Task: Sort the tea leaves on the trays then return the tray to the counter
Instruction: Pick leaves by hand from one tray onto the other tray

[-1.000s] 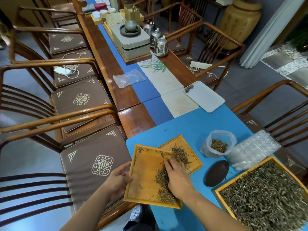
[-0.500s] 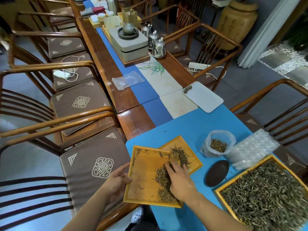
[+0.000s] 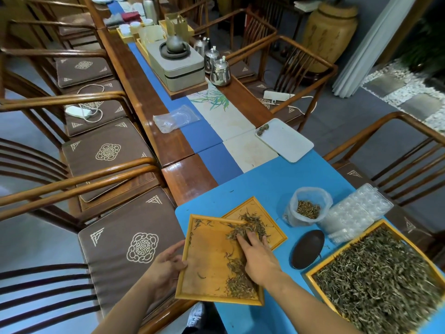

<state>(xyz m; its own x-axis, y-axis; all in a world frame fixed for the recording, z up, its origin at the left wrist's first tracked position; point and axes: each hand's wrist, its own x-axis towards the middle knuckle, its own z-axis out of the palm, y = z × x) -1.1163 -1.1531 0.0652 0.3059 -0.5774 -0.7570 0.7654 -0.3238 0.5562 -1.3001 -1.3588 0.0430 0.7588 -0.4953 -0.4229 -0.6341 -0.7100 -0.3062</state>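
A small wooden tray [image 3: 207, 259] lies near the front edge of the blue mat, its far right corner overlapping a second small tray [image 3: 272, 225]. My left hand [image 3: 168, 266] grips the near tray's left rim. My right hand [image 3: 257, 255] lies flat in that tray with straight fingers on a line of tea leaves [image 3: 238, 276] along its right side, fingertips at the pile where the two trays meet. A large tray [image 3: 310, 277] heaped with tea leaves sits at the lower right.
A plastic bag of leaves [image 3: 307, 208], a clear blister tray [image 3: 356, 210] and a dark oval dish [image 3: 307, 249] lie between the trays. Farther up the table are a white tray [image 3: 286, 141], a tea set and kettles. Wooden chairs line both sides.
My right hand has slid forward along the tray's right side, pushing leaves toward the far corner and the second tray. My left hand keeps its hold on the rim.
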